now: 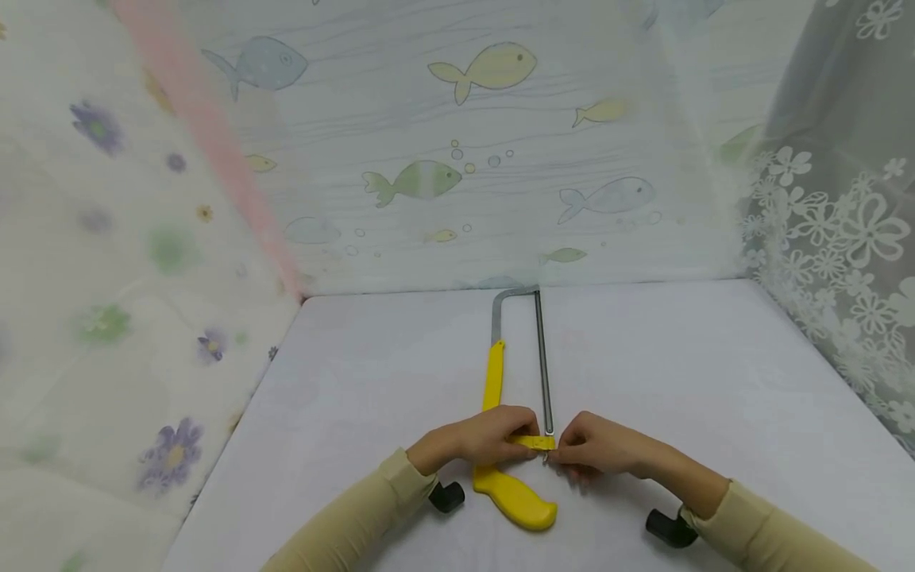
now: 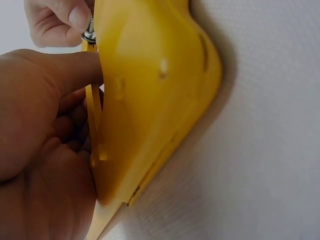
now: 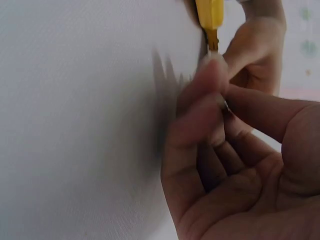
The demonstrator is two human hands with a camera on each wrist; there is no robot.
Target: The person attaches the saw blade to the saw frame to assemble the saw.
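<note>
A hacksaw with a yellow handle (image 1: 520, 504) lies on the white table, its grey metal frame end (image 1: 496, 318) pointing away from me. The dark blade (image 1: 544, 361) runs along its right side. My left hand (image 1: 493, 435) holds the short yellow arm (image 1: 532, 442) at the near end of the blade, thumb pressed along it. Below that arm, a small threaded screw (image 2: 91, 31) with a washer sticks out. My right hand (image 1: 608, 446) pinches the metal fitting on this screw between thumb and index finger; the fingers mostly hide the fitting.
The white tabletop (image 1: 386, 349) meets a fish-print curtain (image 1: 400, 262) at its far edge. A flower-print sheet (image 1: 143, 342) hangs on the left, a grey lace curtain (image 1: 843, 206) on the right. Black wrist mounts (image 1: 670, 529) sit under both forearms.
</note>
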